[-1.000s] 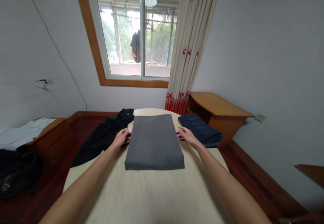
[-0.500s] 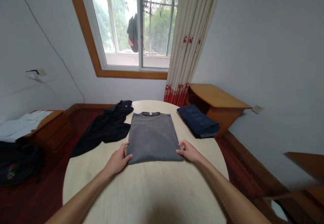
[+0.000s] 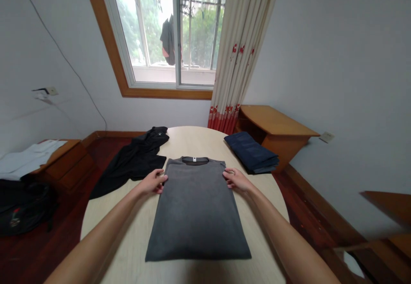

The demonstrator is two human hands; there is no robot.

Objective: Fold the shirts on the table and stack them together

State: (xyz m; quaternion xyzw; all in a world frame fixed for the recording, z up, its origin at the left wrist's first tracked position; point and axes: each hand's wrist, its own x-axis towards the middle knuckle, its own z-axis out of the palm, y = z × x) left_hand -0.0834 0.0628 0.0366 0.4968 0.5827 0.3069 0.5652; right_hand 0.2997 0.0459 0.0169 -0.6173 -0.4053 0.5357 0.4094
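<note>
A grey T-shirt (image 3: 197, 209), folded into a neat rectangle, lies on the round pale wooden table (image 3: 128, 232) with its collar and white label at the far end. At its left edge, below the collar, my left hand (image 3: 153, 182) has the thumb on top and the fingers curled at the side. My right hand (image 3: 238, 179) pinches the opposite edge at about the same height. The fingertips under the cloth are partly hidden. A crumpled black garment (image 3: 138, 160) lies left of the shirt.
Folded dark blue clothes (image 3: 251, 152) lie at the table's right edge. Beyond them stands a wooden desk (image 3: 276, 121) beside a patterned curtain (image 3: 239, 70). On the left are a low wooden cabinet (image 3: 72, 168) with papers and a black bag (image 3: 22, 211) on the floor.
The grey T-shirt has come toward me, its near edge now close to the table's front. My hands have shifted from its near corners to its sides near the collar.
</note>
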